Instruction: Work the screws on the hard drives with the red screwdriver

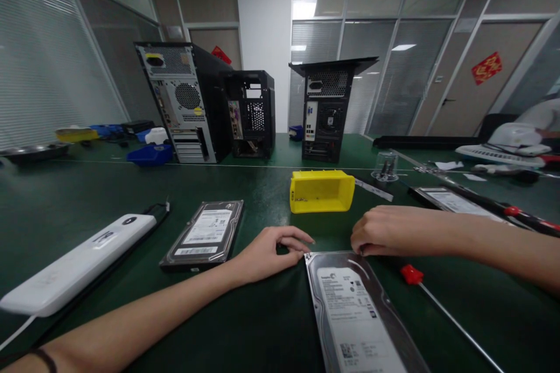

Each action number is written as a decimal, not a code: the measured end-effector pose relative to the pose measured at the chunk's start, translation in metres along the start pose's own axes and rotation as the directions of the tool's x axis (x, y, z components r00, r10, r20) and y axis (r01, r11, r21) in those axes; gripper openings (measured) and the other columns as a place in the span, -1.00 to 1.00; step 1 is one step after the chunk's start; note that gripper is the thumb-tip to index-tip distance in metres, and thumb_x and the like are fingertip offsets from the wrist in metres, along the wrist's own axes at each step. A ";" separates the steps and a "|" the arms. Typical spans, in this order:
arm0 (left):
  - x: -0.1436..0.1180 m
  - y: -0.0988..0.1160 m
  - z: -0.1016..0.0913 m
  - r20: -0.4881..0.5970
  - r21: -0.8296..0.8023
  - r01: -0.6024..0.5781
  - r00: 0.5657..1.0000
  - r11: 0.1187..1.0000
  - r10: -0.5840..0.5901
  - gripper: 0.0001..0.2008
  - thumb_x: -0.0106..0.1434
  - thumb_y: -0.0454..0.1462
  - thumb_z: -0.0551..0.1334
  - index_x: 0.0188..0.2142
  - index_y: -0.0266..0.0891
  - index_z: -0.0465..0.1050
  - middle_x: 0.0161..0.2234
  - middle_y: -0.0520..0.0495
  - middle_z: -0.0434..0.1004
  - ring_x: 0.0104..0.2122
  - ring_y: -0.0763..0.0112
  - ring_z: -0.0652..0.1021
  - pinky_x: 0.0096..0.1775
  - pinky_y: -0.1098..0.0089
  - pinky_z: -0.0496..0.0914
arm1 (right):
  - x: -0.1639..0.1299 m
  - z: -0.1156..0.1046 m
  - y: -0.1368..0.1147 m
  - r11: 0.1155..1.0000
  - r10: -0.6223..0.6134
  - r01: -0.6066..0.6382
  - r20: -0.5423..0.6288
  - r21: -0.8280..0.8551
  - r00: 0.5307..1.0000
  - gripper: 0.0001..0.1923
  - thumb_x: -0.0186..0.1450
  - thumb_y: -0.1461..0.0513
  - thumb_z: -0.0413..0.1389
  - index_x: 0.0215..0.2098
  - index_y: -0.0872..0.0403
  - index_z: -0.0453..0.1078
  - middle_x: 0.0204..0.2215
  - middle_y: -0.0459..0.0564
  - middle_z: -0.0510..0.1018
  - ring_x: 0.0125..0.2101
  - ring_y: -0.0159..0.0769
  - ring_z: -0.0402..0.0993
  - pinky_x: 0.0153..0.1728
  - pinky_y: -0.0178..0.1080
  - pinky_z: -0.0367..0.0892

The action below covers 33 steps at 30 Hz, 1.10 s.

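A hard drive [359,315] with a white label lies flat on the green table right in front of me. My left hand [269,253] rests at its far left corner, fingertips curled and touching the edge. My right hand [389,230] sits at its far right corner, fingers bent down onto the table there; whether it pinches anything is hidden. A red-handled screwdriver [437,303] lies just right of the drive. A second hard drive [205,234] lies to the left of my left hand.
A yellow bin [321,190] stands beyond my hands. A white power bank [74,265] with a cable lies at left. Three computer cases [188,102] [254,113] [326,111] stand at the back. Another drive [450,199] and tools lie at right; a person's sleeve [542,113] shows far right.
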<state>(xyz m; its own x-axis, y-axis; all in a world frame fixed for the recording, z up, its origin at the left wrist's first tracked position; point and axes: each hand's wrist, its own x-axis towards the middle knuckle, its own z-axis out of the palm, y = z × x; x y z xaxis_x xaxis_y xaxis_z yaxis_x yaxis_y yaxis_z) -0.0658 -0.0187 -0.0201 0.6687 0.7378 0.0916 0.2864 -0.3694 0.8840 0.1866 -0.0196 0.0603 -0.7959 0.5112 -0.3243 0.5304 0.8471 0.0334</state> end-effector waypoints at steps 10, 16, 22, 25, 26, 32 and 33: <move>0.001 -0.001 0.000 -0.004 -0.004 -0.002 1.000 1.000 0.002 -0.72 0.19 -0.36 0.16 -0.07 -0.28 0.40 -0.20 -0.08 0.58 -0.16 0.37 0.56 -0.08 0.38 0.37 | 0.003 0.000 0.004 0.987 0.050 -0.050 0.007 0.153 0.999 -0.82 0.24 0.27 0.04 -0.35 0.12 0.49 -0.42 0.03 0.55 -0.40 -0.25 0.42 -0.36 -0.22 0.21; 0.000 0.002 0.001 -0.011 -0.008 0.013 1.000 1.000 -0.013 -0.71 0.17 -0.37 0.16 -0.09 -0.29 0.41 -0.21 -0.09 0.58 -0.17 0.37 0.56 -0.08 0.38 0.38 | 0.001 -0.002 0.013 0.906 0.097 -0.099 0.025 0.412 0.995 -0.80 0.26 0.23 0.04 -0.31 0.14 0.48 -0.39 -0.01 0.57 -0.38 -0.34 0.50 -0.34 -0.32 0.33; 0.001 0.001 0.001 -0.013 -0.012 0.005 1.000 1.000 -0.005 -0.71 0.17 -0.36 0.17 -0.09 -0.29 0.40 -0.22 -0.09 0.59 -0.18 0.38 0.56 -0.09 0.38 0.39 | -0.011 0.009 0.011 0.755 0.187 -0.161 0.027 0.636 0.982 -0.70 0.30 0.15 -0.01 -0.22 0.21 0.45 -0.35 0.06 0.59 -0.37 -0.34 0.56 -0.37 -0.34 0.45; 0.000 0.000 0.001 -0.009 -0.014 -0.005 1.000 1.000 0.005 -0.71 0.18 -0.35 0.17 -0.08 -0.28 0.40 -0.22 -0.09 0.59 -0.17 0.36 0.56 -0.08 0.37 0.38 | -0.012 0.015 0.005 0.619 0.229 -0.144 -0.002 0.772 0.974 -0.72 0.26 0.14 0.07 -0.23 0.19 0.46 -0.35 0.04 0.59 -0.41 -0.36 0.54 -0.38 -0.33 0.44; 0.000 0.000 0.001 -0.010 -0.015 -0.007 1.000 1.000 0.007 -0.71 0.18 -0.35 0.17 -0.08 -0.29 0.40 -0.21 -0.09 0.59 -0.16 0.36 0.56 -0.08 0.36 0.38 | -0.011 0.017 0.003 0.556 0.240 -0.130 -0.009 0.821 0.971 -0.73 0.24 0.14 0.10 -0.24 0.18 0.46 -0.36 0.04 0.59 -0.42 -0.38 0.54 -0.39 -0.34 0.44; 0.000 -0.001 0.002 -0.017 -0.016 -0.001 1.000 1.000 0.001 -0.71 0.17 -0.35 0.17 -0.08 -0.31 0.41 -0.21 -0.11 0.58 -0.16 0.34 0.56 -0.08 0.37 0.38 | 0.006 0.019 -0.034 0.338 0.245 -0.089 0.004 0.937 0.969 -0.70 0.21 0.09 0.13 -0.24 0.16 0.46 -0.59 -0.12 0.48 -0.64 -0.53 0.38 -0.57 -0.45 0.32; 0.000 -0.001 0.002 -0.018 -0.015 0.001 1.000 1.000 -0.001 -0.71 0.17 -0.35 0.18 -0.08 -0.31 0.41 -0.21 -0.11 0.58 -0.17 0.34 0.56 -0.08 0.37 0.38 | 0.009 0.018 -0.043 0.358 0.203 -0.114 0.041 0.927 0.978 -0.67 0.21 0.06 0.12 -0.23 0.15 0.47 -0.65 -0.16 0.43 -0.69 -0.55 0.31 -0.62 -0.46 0.27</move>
<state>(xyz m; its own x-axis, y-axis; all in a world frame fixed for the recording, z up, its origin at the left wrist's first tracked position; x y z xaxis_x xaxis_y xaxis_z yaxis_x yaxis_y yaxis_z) -0.0647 -0.0197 -0.0216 0.6559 0.7483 0.0989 0.2768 -0.3604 0.8908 0.1621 -0.0539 0.0393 -0.6588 0.6662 -0.3496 0.5505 0.1100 -0.8276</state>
